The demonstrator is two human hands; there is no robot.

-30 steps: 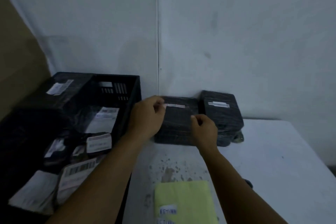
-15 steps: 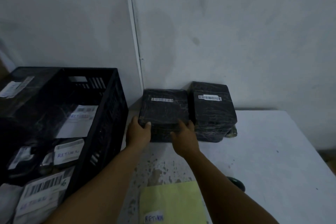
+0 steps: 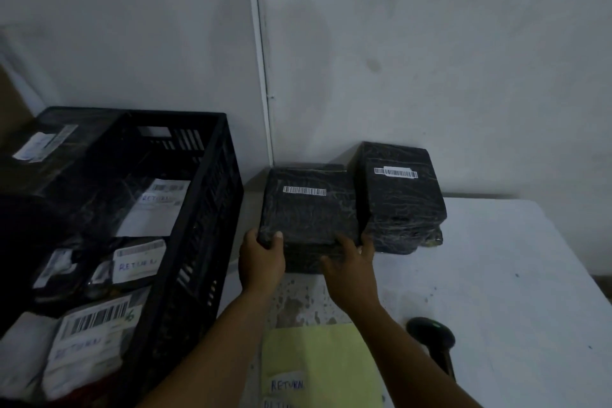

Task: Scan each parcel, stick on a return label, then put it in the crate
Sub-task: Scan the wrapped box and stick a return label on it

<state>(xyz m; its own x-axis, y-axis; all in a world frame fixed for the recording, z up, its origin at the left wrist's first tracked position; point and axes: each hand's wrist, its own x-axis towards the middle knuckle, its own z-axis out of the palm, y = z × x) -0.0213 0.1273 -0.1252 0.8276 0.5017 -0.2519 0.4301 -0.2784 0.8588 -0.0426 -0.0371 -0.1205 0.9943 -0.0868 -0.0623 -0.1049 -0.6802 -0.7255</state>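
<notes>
Crate [image 3: 202, 209] at frame left already holds labelled returns; our left hand [image 3: 261, 258] and right hand [image 3: 351, 270] clasp the centre parcel [image 3: 306, 212], unlabelled; another parcel [image 3: 399, 195] waits.

Dim grey walls [image 3: 430, 43] behind a white table [image 3: 513, 275].

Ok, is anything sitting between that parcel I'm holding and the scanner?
Nothing visible. Both hands, left and right, grip the parcel at the wall. The scanner lies nearer on the table, with only bare tabletop between them.
</notes>
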